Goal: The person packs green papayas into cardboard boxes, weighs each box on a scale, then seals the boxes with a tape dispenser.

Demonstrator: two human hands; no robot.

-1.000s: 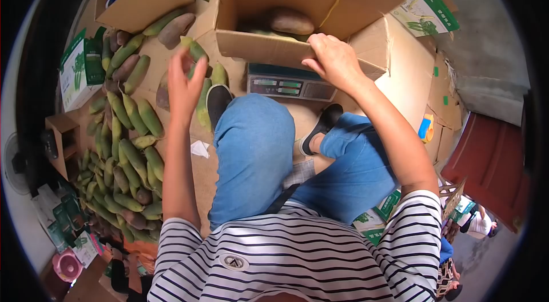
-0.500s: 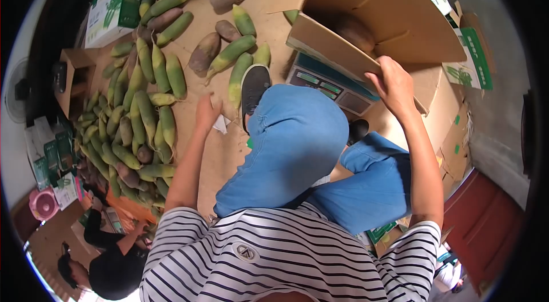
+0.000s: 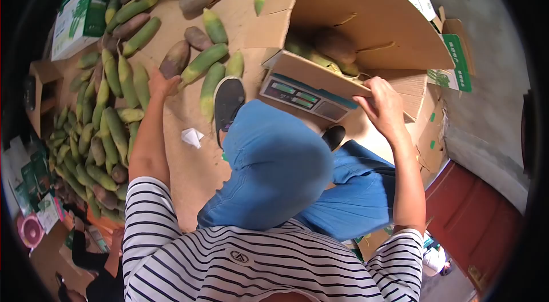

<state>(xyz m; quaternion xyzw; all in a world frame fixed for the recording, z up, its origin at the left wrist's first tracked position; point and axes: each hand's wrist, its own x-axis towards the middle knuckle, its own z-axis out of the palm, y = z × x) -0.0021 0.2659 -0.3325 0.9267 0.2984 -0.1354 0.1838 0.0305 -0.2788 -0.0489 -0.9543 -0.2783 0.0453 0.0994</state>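
My left hand (image 3: pixel 163 83) reaches to the near end of a purplish-brown radish (image 3: pixel 175 59) lying on the floor, its fingers apart around that end. Beside this radish lie a green radish (image 3: pixel 204 63) and a smaller brownish one (image 3: pixel 197 38). My right hand (image 3: pixel 382 106) pinches the near flap (image 3: pixel 320 80) of an open cardboard box (image 3: pixel 372 19). Inside the box are a dark purplish radish (image 3: pixel 334 46) and green radishes (image 3: pixel 303 48), partly hidden by the flap. A digital scale (image 3: pixel 306 98) shows under the box's near side.
A large pile of green radishes (image 3: pixel 108 130) spreads along the left. A green-and-white carton (image 3: pixel 80 13) stands at the upper left. My shoe (image 3: pixel 229 104) and bent knee are between my arms. A white scrap (image 3: pixel 193 137) lies on the floor. Another person (image 3: pixel 106 276) is at the lower left.
My left hand has moved forward and left to the purplish-brown radish. My right hand still holds the box flap. The view has shifted right, and more of the box's contents shows.
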